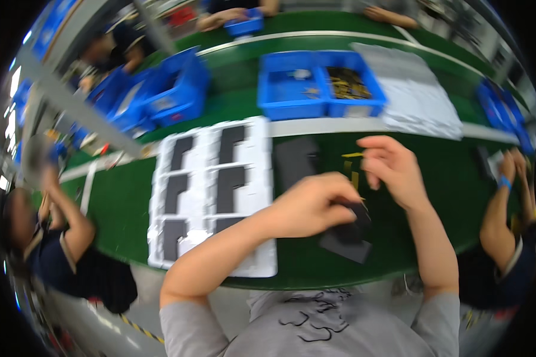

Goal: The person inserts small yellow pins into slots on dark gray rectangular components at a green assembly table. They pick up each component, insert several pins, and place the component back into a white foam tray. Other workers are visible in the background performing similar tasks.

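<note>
My left hand (320, 203) is closed on a dark, flat, cut-out piece (358, 221), its fingers and thumb bent around the upper edge. Under that piece, another dark flat piece (348, 245) lies on the green table. My right hand (394, 172) hovers just to the right, fingers curved and apart, with nothing plainly in them. Thin yellow strips (355, 177) show between my hands; one ends close to my right fingertips, and I cannot tell whether it touches them. Farther back rests a dark grey sheet (296, 159). Motion blurs both hands.
A white tray (200, 172) with dark notched pieces in its compartments lies at left, partly under my left forearm. Behind are a blue bin (292, 107), another holding yellow-brown parts (348, 83), and stacked pale sheets (420, 95). Co-workers sit at both sides and across.
</note>
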Available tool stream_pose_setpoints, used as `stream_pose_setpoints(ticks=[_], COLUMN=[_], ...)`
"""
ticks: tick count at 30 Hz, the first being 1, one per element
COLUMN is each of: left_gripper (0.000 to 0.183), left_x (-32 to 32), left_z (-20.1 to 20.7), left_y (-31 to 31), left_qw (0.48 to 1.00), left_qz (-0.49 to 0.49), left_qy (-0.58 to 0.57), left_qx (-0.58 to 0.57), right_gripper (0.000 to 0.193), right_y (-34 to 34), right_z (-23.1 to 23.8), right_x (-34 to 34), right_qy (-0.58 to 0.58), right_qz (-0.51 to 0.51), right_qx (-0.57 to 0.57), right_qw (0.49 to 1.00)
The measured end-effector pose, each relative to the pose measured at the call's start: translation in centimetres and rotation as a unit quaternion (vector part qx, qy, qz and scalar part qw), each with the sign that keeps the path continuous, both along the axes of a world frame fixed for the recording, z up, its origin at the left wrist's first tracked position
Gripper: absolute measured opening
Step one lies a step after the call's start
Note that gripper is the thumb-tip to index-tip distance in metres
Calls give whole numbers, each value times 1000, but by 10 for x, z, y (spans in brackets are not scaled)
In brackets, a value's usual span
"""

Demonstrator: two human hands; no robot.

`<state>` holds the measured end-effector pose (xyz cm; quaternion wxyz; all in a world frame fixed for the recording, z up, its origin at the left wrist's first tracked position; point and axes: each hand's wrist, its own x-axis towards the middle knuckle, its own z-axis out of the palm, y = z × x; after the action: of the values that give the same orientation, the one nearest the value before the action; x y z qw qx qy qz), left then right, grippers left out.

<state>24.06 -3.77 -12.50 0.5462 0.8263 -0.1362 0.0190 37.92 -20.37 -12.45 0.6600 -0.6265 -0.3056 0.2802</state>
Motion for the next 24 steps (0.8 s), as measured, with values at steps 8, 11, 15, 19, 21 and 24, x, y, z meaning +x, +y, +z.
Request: stream_pose_setpoints(ticks=[8,11,15,19,21,24], left_gripper=[20,20,20,20,20,17], left_x=[3,2,2,1,2,3], left_z=[-1,-2,-5,-6,-7,-4], left_y=[-15,-16,-17,-17,-16,-15], left_qw=[969,967,966,966,967,966], left_qz=[224,232,238,239,236,227], left_qy=[92,89,86,86,85,113], left_qx=[-49,-46,-52,-54,-49,-53], right_gripper=[9,9,9,8,8,8], right_y=[3,5,7,8,9,10], right_z=[-5,-7,-8,-9,-12,-14], right_x=[-16,-23,-25,-26,-27,-28], right_qy=[-22,-40,-41,-37,-62,-97], right_qz=[-6,-18,-27,-33,-46,-61], right_qx=[28,31,16,15,25,24], right_qw=[999,999,999,999,997,993])
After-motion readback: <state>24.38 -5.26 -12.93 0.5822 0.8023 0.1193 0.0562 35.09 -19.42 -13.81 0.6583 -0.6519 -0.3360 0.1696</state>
